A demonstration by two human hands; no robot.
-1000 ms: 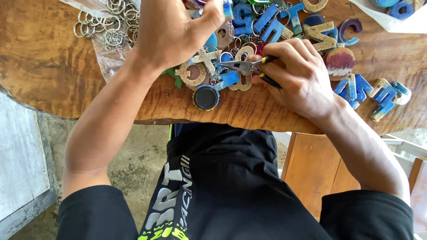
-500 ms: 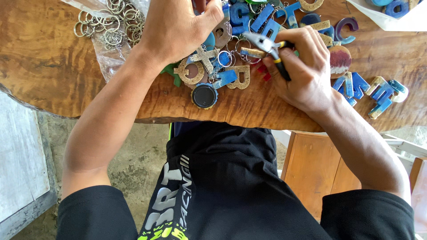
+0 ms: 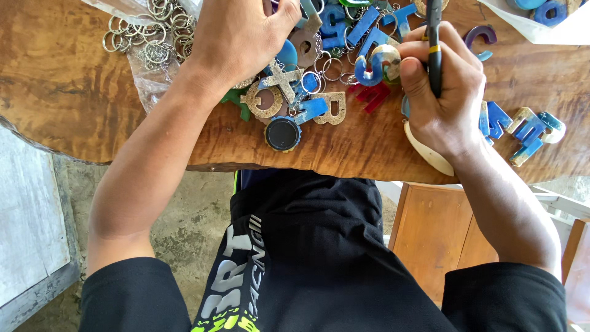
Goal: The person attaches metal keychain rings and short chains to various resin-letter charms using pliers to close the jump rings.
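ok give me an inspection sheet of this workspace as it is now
surface: wooden slab, grained, uneven edge
job's things: pliers, handle black with a yellow band; letter charms, mostly blue, heaped
clutter: key rings on clear plastic; black cap; blue letters lying apart
grippers: left hand rests on the heap; right hand grips the pliers
cables: nothing seen
surroundings: concrete floor; wooden stool
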